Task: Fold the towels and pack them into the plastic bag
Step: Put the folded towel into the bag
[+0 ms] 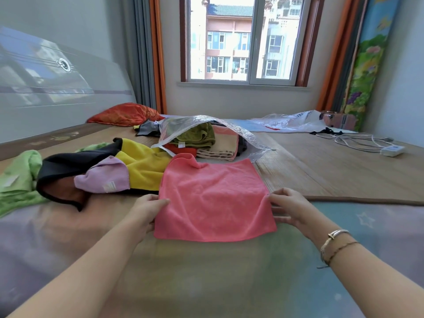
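Observation:
A pink towel [213, 198] lies spread on the bed in front of me. My left hand [149, 211] pinches its left edge and my right hand [288, 208] pinches its right edge. Just beyond it lies a clear plastic bag [252, 137], mouth open toward me, with folded olive, red and beige towels inside. To the left is a loose heap: a yellow towel [142, 167], a lilac towel [103, 175], a black cloth [68, 161] and a green towel [20, 177].
An orange pillow [124, 113] rests by the headboard. A power strip with white cable [390, 149] lies far right on the straw mat [332, 166]. Another plastic sheet [291, 120] and a small pink case [339, 120] sit below the window.

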